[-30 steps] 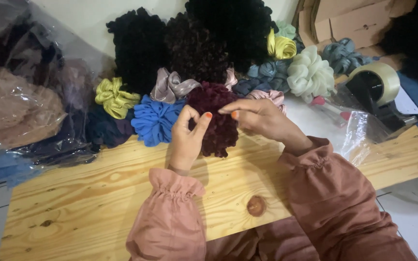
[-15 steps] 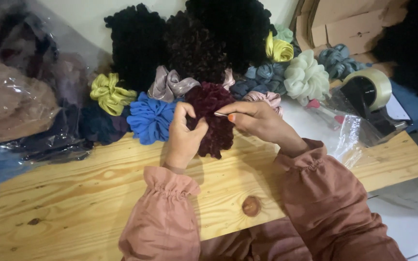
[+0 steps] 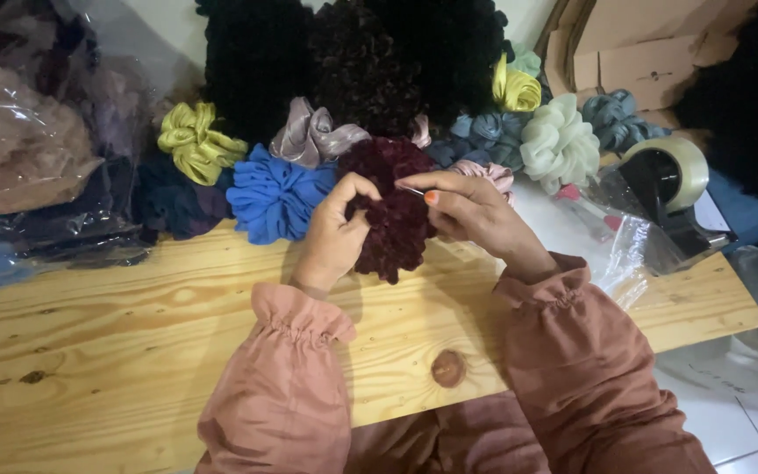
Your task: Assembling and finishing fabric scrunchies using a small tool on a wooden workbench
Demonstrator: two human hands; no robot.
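A dark maroon ruffled scrunchie hangs just above the wooden board. My left hand grips its left side with the fingers curled around the fabric. My right hand pinches a thin silver needle at the scrunchie's upper right edge, thumb and forefinger closed on it. Both wrists wear pink gathered sleeves. Any thread on the needle is too fine to make out.
Behind the hands lie a blue scrunchie, a yellow-green one, a silvery pink one, a pale cream one and large black ruffled ones. A tape dispenser stands right; plastic bags left.
The view has shifted slightly. My hands stay on the maroon scrunchie, with the right hand's pinch moved a little along its upper edge.
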